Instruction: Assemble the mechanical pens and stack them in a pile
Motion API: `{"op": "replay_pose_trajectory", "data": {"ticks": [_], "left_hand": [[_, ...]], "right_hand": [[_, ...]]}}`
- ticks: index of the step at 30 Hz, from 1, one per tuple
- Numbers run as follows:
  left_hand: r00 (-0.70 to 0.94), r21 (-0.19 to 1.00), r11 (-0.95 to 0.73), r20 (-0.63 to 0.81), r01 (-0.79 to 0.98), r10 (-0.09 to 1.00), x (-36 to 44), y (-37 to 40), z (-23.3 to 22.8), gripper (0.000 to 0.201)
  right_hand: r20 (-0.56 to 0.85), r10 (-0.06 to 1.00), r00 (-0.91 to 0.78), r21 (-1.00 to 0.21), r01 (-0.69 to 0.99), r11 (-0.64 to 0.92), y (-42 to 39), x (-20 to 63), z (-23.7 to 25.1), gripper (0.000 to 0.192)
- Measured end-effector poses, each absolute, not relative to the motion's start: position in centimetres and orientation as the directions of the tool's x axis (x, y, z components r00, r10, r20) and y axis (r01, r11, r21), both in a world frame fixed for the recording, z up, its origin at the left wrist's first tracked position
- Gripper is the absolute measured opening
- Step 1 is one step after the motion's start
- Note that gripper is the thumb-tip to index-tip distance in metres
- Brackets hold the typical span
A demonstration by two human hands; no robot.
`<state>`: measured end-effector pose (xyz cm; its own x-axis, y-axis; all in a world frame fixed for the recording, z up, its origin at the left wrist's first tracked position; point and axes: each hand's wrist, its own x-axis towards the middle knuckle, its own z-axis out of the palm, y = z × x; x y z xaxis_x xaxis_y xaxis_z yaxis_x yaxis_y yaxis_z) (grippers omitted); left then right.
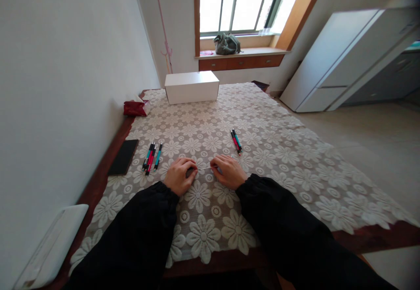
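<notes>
I count four pens [151, 155] at ten o'clock of the left hand [179, 175], two pens [236, 141] at one o'clock of the right hand [229, 171]. Both hands pinch one thin refill [205, 168] between them; its ends are hidden.

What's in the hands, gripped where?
A thin pale rod, likely a pen refill, spans left hand and right hand, fingertips pinching each end.

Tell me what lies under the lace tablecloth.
A dark wooden table shows along the left and near edges of the lace tablecloth. Through the lace holes, hints of the same dark surface appear. The rest of the tabletop is covered, so nothing more can be told.
</notes>
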<state>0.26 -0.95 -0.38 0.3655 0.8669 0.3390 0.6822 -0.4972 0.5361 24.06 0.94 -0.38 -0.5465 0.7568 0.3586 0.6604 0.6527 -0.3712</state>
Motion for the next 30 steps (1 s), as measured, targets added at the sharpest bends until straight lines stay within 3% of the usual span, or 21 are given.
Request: {"op": "replay_pose_trajectory", "data": {"ticks": [30], "left_hand": [[0.355,0.531,-0.499,0.356,0.685,0.865,0.16,-0.86,-0.58,0.007]], "right_hand": [[0.368,0.753,-0.545,-0.401,0.638,0.658,0.84,24.06,-0.35,0.009]]}}
